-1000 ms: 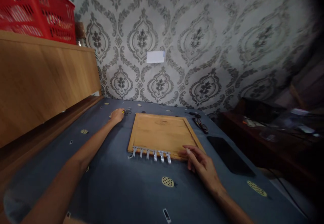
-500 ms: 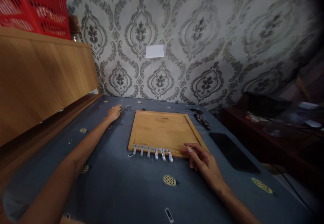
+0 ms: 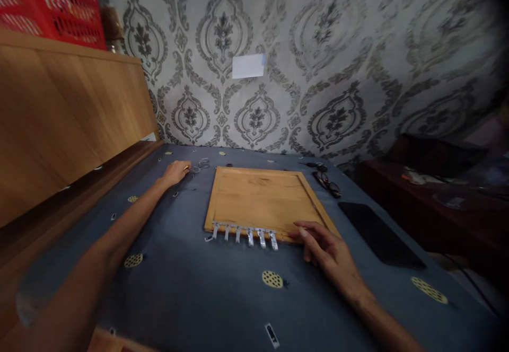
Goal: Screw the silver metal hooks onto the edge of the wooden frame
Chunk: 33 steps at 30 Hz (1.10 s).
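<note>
Centre of frame: wooden board [image 3: 260,198] w/ raised rim lies flat on blue-grey cloth [image 3: 199,299]. Row of small metal clips [image 3: 244,234] sits along board's near edge, approx. evenly spaced, tips overhanging onto cloth.

Right hand [image 3: 328,251], lower right of centre: palm down, fingers loosely spread and slightly curled, tips touching board's near right corner/rim. Holds nothing; nearest clip is just to its left, not touched.

Left hand [image 3: 175,173], upper left of centre, arm stretched far fwd: fingers curled in, resting on cloth beside board's far left corner. A yellowish speck shows at fingertips; cannot tell whether it is gripped or what it is. Small pile of metal rings/bits [image 3: 201,165] lies just past the fingertips, close, contact unclear.

Other items: eyeglasses [image 3: 328,182] on cloth right of board's far right corner. Dark flat slab [image 3: 377,234], phone-like, right of board, apart from right hand. Cloth carries yellow dotted ovals and small dark printed marks. Wooden panel [image 3: 59,119] runs along left of frame, red crate [image 3: 51,2] on top, upper left. Patterned grey wallpaper behind, w/ white paper slip [image 3: 248,66] stuck on it, upper centre. Dark side table [image 3: 433,203] at right, contents blurred.
</note>
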Each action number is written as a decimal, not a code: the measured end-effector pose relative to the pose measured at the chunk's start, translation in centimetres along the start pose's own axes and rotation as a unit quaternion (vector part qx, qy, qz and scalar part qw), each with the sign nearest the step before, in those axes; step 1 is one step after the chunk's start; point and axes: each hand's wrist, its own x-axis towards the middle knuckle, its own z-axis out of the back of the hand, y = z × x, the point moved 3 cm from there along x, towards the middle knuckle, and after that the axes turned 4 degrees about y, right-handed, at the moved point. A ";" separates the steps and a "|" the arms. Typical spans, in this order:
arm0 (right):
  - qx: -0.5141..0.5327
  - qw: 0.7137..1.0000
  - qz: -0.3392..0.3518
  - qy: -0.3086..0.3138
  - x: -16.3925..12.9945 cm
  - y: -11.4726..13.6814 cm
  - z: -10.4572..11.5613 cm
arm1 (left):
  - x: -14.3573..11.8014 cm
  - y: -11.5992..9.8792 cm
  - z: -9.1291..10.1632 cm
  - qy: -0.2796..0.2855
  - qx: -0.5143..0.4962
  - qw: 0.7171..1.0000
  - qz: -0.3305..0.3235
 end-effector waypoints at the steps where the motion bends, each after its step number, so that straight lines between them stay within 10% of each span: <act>1: -0.004 1.000 0.002 0.001 0.0 0.0 0.0 | -0.4 0.0 0.2 -0.005 -0.002 1.000 -0.005; 9: -0.051 0.998 0.025 -0.012 -0.3 0.3 -0.1 | -5.0 -3.7 1.5 -0.053 -0.025 0.994 -0.094; 19: -0.034 0.993 0.092 0.071 -3.0 5.4 -3.0 | -18.1 -17.8 2.4 -0.112 0.012 0.918 -0.381; 33: 0.233 0.918 -0.175 0.270 -8.1 4.4 -4.9 | -22.8 -21.6 1.3 -0.131 0.004 0.843 -0.523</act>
